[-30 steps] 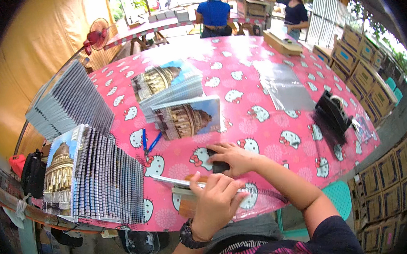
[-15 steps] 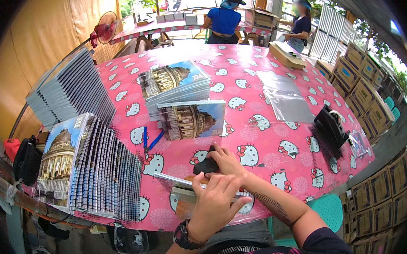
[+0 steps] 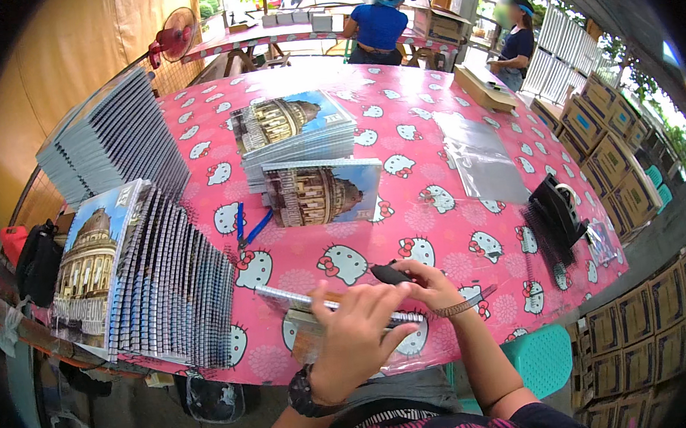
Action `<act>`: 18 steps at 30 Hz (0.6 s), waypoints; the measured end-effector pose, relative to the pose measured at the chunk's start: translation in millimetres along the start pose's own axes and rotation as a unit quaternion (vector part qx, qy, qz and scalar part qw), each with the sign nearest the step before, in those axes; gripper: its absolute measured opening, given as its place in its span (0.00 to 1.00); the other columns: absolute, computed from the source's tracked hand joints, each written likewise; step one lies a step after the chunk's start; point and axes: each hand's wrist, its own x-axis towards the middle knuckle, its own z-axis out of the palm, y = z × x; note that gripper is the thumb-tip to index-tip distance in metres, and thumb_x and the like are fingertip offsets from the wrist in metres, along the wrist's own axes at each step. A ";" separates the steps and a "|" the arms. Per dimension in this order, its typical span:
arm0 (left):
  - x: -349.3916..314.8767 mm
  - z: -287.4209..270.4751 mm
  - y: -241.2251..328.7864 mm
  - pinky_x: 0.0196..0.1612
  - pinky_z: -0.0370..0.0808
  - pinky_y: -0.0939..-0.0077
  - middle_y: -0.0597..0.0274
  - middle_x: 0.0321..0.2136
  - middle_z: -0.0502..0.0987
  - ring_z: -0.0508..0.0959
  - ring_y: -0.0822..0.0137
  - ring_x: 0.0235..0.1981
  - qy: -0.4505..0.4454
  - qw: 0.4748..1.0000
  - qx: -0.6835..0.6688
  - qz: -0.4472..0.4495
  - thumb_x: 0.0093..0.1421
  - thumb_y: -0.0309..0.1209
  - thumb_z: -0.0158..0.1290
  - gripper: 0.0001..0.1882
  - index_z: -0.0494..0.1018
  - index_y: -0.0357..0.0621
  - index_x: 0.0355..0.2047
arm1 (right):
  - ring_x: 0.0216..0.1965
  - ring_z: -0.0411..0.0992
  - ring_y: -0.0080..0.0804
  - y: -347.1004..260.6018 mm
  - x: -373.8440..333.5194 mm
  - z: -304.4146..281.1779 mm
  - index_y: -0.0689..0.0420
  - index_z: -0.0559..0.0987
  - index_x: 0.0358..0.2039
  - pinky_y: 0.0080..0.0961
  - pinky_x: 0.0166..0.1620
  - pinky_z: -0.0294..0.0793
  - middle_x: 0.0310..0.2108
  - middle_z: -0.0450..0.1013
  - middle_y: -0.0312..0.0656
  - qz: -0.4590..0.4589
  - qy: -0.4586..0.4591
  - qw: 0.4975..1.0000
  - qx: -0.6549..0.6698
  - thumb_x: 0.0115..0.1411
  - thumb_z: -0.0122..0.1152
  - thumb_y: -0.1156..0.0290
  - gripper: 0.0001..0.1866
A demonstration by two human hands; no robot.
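Note:
In front of me a spiral notebook [image 3: 285,297] lies with its coil edge facing away, on top of a brownish block or stack [image 3: 308,340]. My left hand [image 3: 355,328], a black watch at its wrist, rests over the notebook with fingers spread. Just to the right, my right hand [image 3: 432,287] pinches a small black object [image 3: 391,274] whose kind I cannot make out. A thin dark spiral coil [image 3: 451,310] crosses my right wrist and sticks out beyond it. Blue-handled pliers [image 3: 255,228] lie farther off, beside a notebook with a domed-building cover [image 3: 322,193].
Notebook stacks [image 3: 177,281] fill the left side, with another pile [image 3: 294,134] at the table's middle. Clear plastic sheets [image 3: 478,157] and black coils [image 3: 551,231] lie to the right on the pink tablecloth [image 3: 298,257]. Cartons [image 3: 636,313] stand beyond; two people work farther back.
My right hand has lifted the black object off the table and drawn it right and toward me. The coil now crosses my wrist instead of my forearm. My left hand stays on the notebook.

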 end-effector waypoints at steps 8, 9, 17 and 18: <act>-9.3 -11.9 -14.1 0.62 0.39 0.48 0.71 0.28 0.74 0.74 0.68 0.38 0.050 0.998 0.034 -0.033 0.40 0.38 0.67 0.14 0.78 0.54 0.28 | 0.50 0.69 0.40 -65.8 -18.0 -6.8 0.65 0.79 0.36 0.34 0.53 0.65 0.47 0.72 0.52 -0.011 -0.041 0.991 -0.129 0.53 0.57 0.46 0.30; -9.6 -12.8 -14.6 0.63 0.40 0.48 0.71 0.27 0.74 0.74 0.68 0.38 0.051 0.998 0.029 -0.026 0.39 0.37 0.67 0.16 0.77 0.54 0.30 | 0.49 0.70 0.40 -70.9 -21.2 -5.4 0.64 0.79 0.37 0.34 0.52 0.65 0.46 0.72 0.51 -0.071 -0.087 0.994 -0.014 0.53 0.58 0.48 0.28; -15.0 -13.9 -13.9 0.63 0.41 0.49 0.72 0.25 0.74 0.75 0.68 0.35 0.041 0.998 0.011 -0.053 0.39 0.38 0.68 0.34 0.69 0.47 0.48 | 0.49 0.69 0.39 -76.2 -25.2 -11.0 0.63 0.79 0.40 0.34 0.53 0.64 0.46 0.72 0.49 -0.107 -0.132 0.985 0.025 0.55 0.58 0.53 0.24; -14.1 -13.5 -15.2 0.63 0.40 0.48 0.72 0.25 0.74 0.75 0.68 0.35 0.048 0.997 0.005 -0.057 0.39 0.38 0.68 0.36 0.68 0.46 0.50 | 0.49 0.69 0.39 -82.9 -22.2 -9.6 0.62 0.79 0.40 0.34 0.53 0.64 0.46 0.72 0.49 -0.135 -0.164 0.977 0.030 0.55 0.59 0.53 0.24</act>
